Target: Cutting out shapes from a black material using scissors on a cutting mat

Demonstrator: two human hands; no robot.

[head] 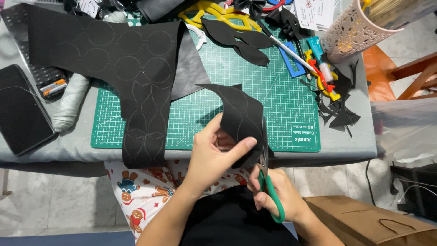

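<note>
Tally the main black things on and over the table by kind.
Curved black piece held in left hand, cut by green-handled scissors in right hand: 1
Large marked black sheet: 1
Black leaf-shaped cutouts on green cutting mat: 3
Black phone: 1
Total: 6

A cutting mat lies on the counter. A large fabric sheet drapes over the mat's left part and the counter's near edge. A phone lies left of it. A perforated cup stands behind the mat's right end. A paper bag sits on the floor, right.
</note>
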